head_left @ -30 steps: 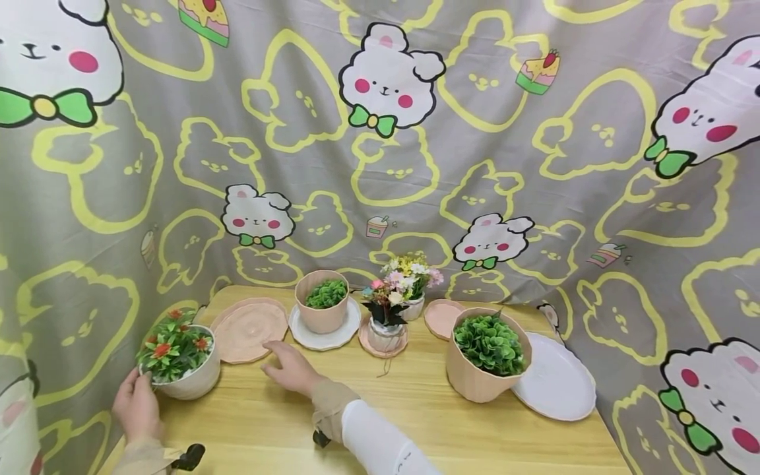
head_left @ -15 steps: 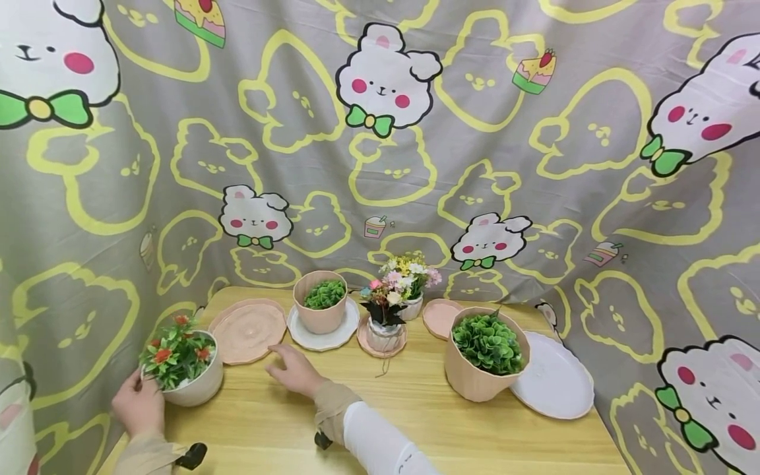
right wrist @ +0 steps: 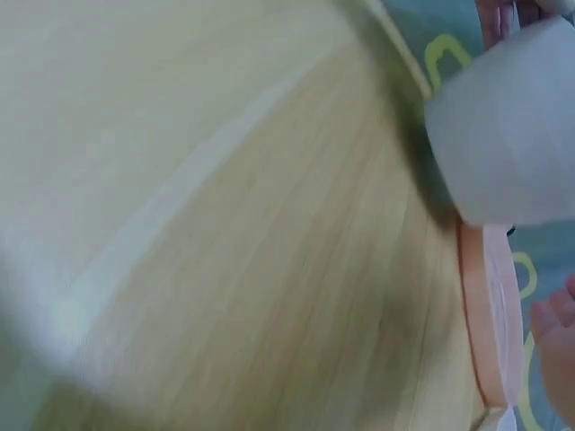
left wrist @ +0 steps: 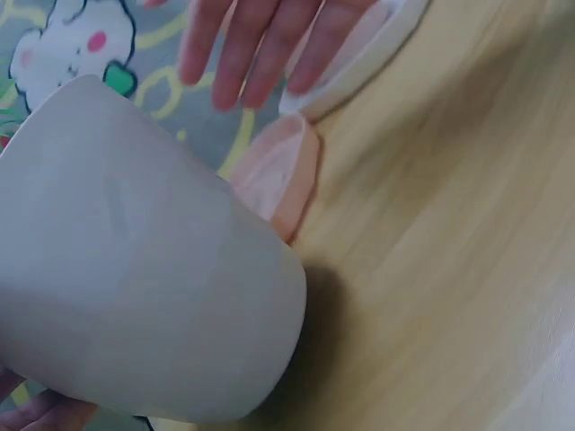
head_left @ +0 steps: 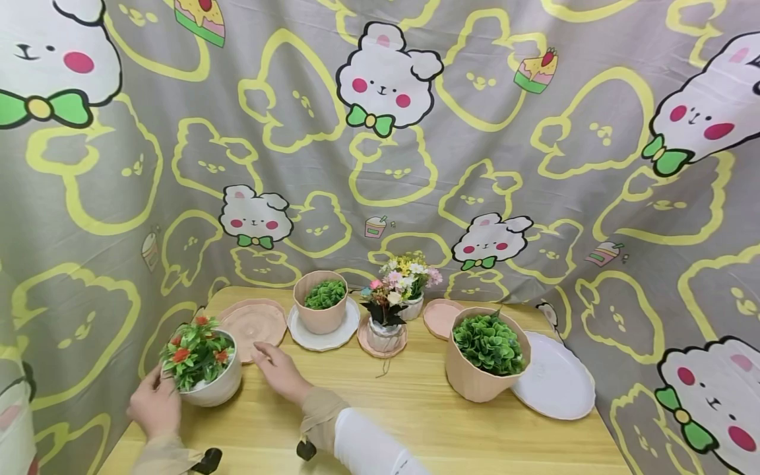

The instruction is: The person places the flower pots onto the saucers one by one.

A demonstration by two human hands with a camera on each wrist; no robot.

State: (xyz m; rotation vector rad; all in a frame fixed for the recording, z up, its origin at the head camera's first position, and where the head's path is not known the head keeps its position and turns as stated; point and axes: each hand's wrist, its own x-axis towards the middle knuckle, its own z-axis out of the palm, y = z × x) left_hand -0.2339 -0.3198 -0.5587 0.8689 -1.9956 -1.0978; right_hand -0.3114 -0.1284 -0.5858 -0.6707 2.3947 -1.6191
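Note:
My left hand (head_left: 156, 404) grips the near-left rim of a white flowerpot (head_left: 216, 389) holding a leafy plant with red flowers (head_left: 192, 359). In the left wrist view the pot (left wrist: 153, 260) fills much of the picture, with left fingertips (left wrist: 54, 413) at its lower left. A shadow lies beside the base; the pot looks slightly raised off the table. To its right, my right hand (head_left: 279, 373) hovers with fingers extended, holding nothing. Beyond both, a round pink saucer (head_left: 255, 323) lies on the table, partly hidden behind the pot and plant.
A pink pot (head_left: 320, 310) with greenery stands on a white saucer (head_left: 305, 340). Small flower pots (head_left: 384, 336) are at the back centre, beside a small pink saucer (head_left: 442, 316). At right, a large pink pot (head_left: 481, 379) adjoins a white plate (head_left: 558, 379). Patterned cloth (head_left: 392, 171) surrounds the table.
The left hand has carried the white flowerpot to the right, nearer the right hand. The right hand has shifted slightly, ending a little to the left.

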